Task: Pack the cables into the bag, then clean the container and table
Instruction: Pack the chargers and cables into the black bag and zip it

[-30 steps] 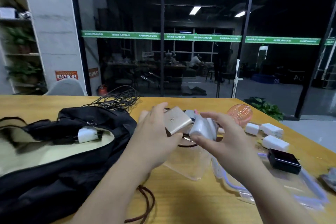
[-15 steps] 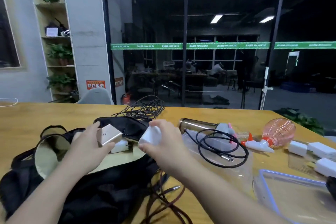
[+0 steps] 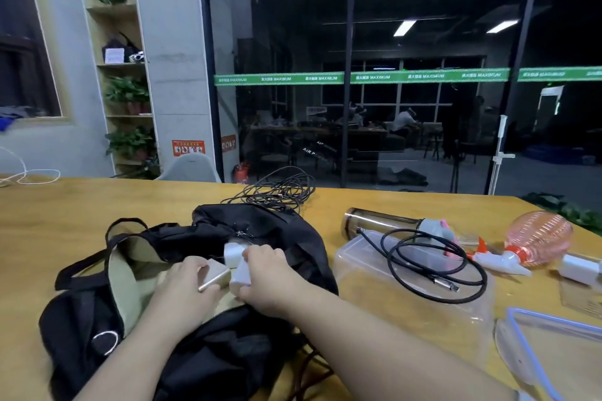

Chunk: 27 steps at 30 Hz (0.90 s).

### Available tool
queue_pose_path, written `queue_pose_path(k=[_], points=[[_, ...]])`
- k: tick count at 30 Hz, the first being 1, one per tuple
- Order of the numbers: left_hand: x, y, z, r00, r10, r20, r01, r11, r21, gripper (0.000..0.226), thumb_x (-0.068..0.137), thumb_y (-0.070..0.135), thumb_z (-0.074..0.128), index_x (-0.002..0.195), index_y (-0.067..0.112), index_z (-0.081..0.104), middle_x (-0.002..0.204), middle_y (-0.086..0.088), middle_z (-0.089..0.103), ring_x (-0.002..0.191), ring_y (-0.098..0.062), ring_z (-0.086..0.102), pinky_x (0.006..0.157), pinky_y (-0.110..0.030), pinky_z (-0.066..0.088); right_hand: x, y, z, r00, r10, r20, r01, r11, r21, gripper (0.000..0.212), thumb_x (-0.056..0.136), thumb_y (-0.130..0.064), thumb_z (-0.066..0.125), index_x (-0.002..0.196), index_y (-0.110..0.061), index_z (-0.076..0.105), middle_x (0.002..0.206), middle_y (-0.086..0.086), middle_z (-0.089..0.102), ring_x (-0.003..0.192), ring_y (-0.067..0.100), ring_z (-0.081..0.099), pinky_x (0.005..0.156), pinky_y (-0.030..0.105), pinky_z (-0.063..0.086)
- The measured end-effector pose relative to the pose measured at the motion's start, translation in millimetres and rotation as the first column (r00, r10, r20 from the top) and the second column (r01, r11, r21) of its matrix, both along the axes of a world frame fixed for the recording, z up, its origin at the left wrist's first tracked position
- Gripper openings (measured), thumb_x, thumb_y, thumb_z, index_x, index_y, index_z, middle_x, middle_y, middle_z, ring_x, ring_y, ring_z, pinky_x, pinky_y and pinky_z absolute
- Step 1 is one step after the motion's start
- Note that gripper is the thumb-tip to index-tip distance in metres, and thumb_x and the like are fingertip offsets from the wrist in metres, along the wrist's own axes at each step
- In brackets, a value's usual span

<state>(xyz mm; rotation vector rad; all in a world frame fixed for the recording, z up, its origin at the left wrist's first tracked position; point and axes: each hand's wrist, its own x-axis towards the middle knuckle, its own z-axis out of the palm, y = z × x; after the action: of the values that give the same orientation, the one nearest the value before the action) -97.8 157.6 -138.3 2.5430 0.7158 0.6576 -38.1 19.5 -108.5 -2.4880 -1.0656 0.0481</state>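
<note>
Open black bag [image 3: 182, 273] on the wooden table [image 3: 58, 215], its tan lining exposed; all positions below are given relative to this bag. Both hands are over the bag's opening. The left hand [image 3: 182, 286] grips a flat gold-coloured power bank [image 3: 213, 277], fingers curled round its near side. The right hand [image 3: 270, 277] holds a white charger [image 3: 240, 277], fingers curled over its top; charger and power bank touch each other above the lining. A second white charger [image 3: 233, 252] lies just behind them, inside the opening near the zip.

Behind the bag, at the far table edge, a loose tangle of thin black cable [image 3: 280, 190]. At the bag's near edge, under the right forearm, a dark reddish cable [image 3: 312, 371] trails out; how much of it lies beneath the bag cannot be told.

Right of the bag, a clear plastic container [image 3: 358, 270] with a coiled black cable [image 3: 433, 265] lying on top of it. Behind the container, a metal flask [image 3: 381, 223] on its side. Farther right, a pink spray bottle [image 3: 537, 238] on its side with a white nozzle, and a white adapter [image 3: 580, 268] just beside it. Nearest the viewer on the right, a clear lid with a blue rim [image 3: 534, 352].
</note>
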Motion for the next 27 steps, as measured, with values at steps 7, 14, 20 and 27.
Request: queue_pose_path(k=[7,14,20,27], points=[[-1,4,-3,0.992,0.006,0.124,-0.032,0.977,0.212,0.033,0.081,0.008,0.058,0.076,0.041,0.054,0.103,0.011,0.044,0.107,-0.019,0.032,0.085,-0.027,0.032,2,-3,4,0.988,-0.084,0.129,0.072,0.992,0.1,0.028,0.09,-0.023,0.061,0.111,-0.005,0.054,0.116,0.01,0.042,0.102,0.031,0.053,0.084,0.037,0.045],[1,4,-9,0.99,-0.117,0.084,0.102,0.981,0.164,0.017,0.086,0.02,0.055,0.084,0.036,0.06,0.107,0.012,0.045,0.101,-0.012,0.03,0.088,-0.024,0.034,4,12,-1,0.983,-0.018,0.18,0.019,1.0,-0.004,0.024,0.086,0.002,0.049,0.1,-0.008,0.067,0.108,0.012,0.052,0.1,0.034,0.054,0.078,0.035,0.046],[6,6,-9,0.985,-0.144,-0.093,0.161,0.962,0.221,0.05,0.092,0.018,0.043,0.141,0.015,0.035,0.149,0.001,0.027,0.137,-0.021,0.016,0.112,-0.026,0.012,-4,16,-2,0.965,0.083,0.247,-0.073,0.996,-0.048,0.027,0.095,-0.006,0.045,0.113,-0.012,0.065,0.121,0.008,0.048,0.107,0.029,0.053,0.061,0.027,0.034],[8,7,-10,0.949,-0.107,-0.295,0.172,0.964,0.203,0.058,0.095,0.023,0.035,0.147,0.008,0.014,0.157,-0.008,0.004,0.144,-0.026,-0.005,0.117,-0.036,0.004,-12,19,-2,0.986,0.063,0.152,-0.047,0.993,-0.11,0.031,0.098,-0.017,0.038,0.121,-0.003,0.052,0.126,0.012,0.043,0.112,0.034,0.05,0.073,0.029,0.027]])
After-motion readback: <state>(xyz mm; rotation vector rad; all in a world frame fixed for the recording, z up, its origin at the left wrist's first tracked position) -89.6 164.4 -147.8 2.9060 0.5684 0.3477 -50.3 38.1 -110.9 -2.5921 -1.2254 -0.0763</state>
